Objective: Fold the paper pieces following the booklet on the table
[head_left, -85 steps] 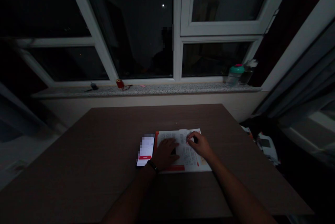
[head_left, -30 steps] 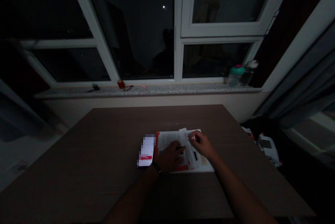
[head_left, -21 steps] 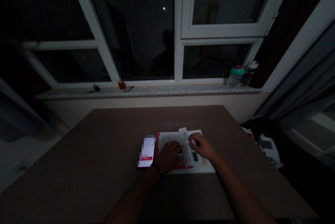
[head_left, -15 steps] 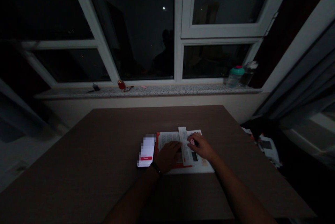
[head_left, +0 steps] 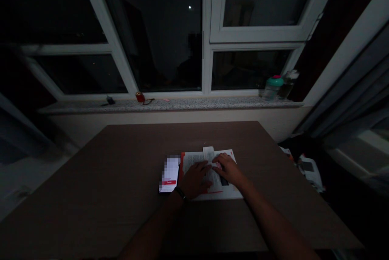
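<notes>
A printed paper sheet with a red border (head_left: 229, 156) lies on the table, with a narrow folded paper strip (head_left: 208, 151) across it. My left hand (head_left: 194, 180), a dark band at its wrist, lies over the sheet with its fingers stretched towards the strip. From the right, my right hand (head_left: 229, 169) touches the strip's right side, thumb and fingers apart. Pink print shows between them. Both hands cover parts of the strip. A lit smartphone (head_left: 170, 174) lies just left of the sheet, its screen partly pixelated.
The brown table (head_left: 121, 158) stands below a granite windowsill (head_left: 188, 104). On the sill are a teal-lidded bottle (head_left: 273, 86), a clear bottle (head_left: 287, 86), a small red jar (head_left: 140, 97) and a small dark object (head_left: 110, 100). A white item (head_left: 311, 171) sits beyond the table's right edge.
The folded strip has shifted left and lies more under my left fingers. My right hand has moved left with it. My left hand stays about where it was.
</notes>
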